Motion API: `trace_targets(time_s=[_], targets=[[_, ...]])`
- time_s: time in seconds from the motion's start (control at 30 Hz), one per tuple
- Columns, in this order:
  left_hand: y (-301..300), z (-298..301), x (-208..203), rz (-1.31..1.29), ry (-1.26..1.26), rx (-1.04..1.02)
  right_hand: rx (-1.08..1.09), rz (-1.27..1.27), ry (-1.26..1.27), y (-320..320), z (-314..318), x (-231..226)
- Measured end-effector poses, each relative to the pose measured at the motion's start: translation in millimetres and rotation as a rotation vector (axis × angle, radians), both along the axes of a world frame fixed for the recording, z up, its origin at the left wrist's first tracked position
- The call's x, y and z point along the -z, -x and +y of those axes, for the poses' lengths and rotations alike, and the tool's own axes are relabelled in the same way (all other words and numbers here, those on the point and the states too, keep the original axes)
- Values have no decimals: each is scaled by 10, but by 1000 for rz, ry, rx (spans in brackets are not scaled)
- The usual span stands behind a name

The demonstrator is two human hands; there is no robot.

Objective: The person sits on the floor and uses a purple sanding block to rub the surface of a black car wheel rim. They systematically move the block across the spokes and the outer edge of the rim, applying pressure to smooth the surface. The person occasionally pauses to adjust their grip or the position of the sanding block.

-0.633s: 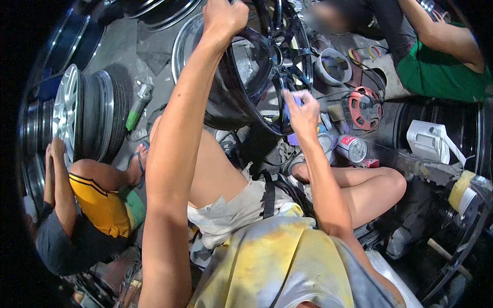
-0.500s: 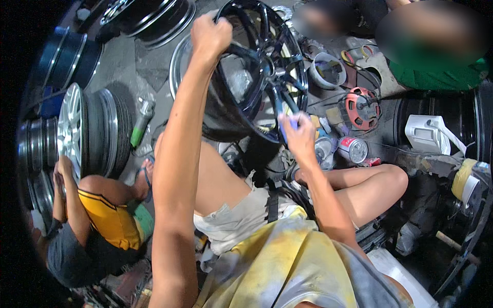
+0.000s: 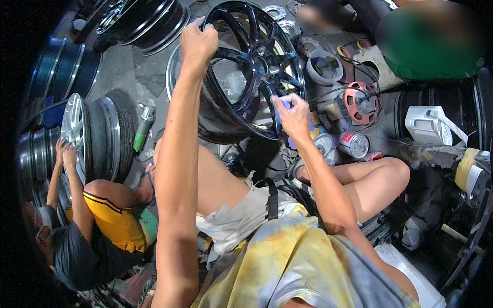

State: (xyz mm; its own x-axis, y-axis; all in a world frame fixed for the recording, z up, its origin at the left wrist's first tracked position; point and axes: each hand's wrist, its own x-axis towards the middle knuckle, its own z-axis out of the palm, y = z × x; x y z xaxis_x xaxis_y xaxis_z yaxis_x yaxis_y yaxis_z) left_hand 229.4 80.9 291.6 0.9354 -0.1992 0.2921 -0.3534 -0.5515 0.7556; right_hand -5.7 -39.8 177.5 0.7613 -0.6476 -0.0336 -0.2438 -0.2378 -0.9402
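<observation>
A glossy black alloy wheel (image 3: 262,49) stands tilted in front of me, its spoked face turned up to the right. My left hand (image 3: 199,46) is closed round the upper left edge of its rim. In my right hand (image 3: 294,117) a thin blue-purple pad (image 3: 282,104) is pinched and pressed against a lower spoke, near the rim. The fingers partly cover the pad, so its exact kind does not show. Beneath the wheel's lower edge the ground is in dark shadow.
On the left, a co-worker's hands (image 3: 67,153) touch a silver wheel with a tyre (image 3: 115,138). A green-bodied grinder (image 3: 144,126) lies nearby. Right of my wheel are a bucket (image 3: 325,66), a red cable reel (image 3: 360,103) and a can (image 3: 353,145). Another person in green sits far right.
My right hand has moved up and slightly left along the spoke with the pad. My left hand and the wheel have shifted a little left. The co-worker's hands have risen on the silver wheel.
</observation>
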Motion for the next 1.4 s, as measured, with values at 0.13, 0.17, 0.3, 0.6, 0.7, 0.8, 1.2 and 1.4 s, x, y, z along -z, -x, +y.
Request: trace_targets(time_s=[0.13,0.17,0.3,0.6,0.7,0.8,1.2,1.4], targets=[[-194,101,190,-75,16,-60,-43,13,-102,435,153,201],[-117,79,122,-81,63,-19,-81,45,-47,422,102,152],[-81,-1,29,53,54,-61,-183,116,-79,-106,-254,-10],[-280,167,208,16,-18,-22,-113,107,32,164,9,-160],[-293,75,344,3,6,-59,-76,82,-28,496,86,119],[-218,146,197,135,61,-34,-70,70,-38,341,131,-13],[-122,134,195,29,63,-54,-50,39,-46,-8,18,96],[-58,152,125,93,131,-50,-106,66,31,215,45,37]])
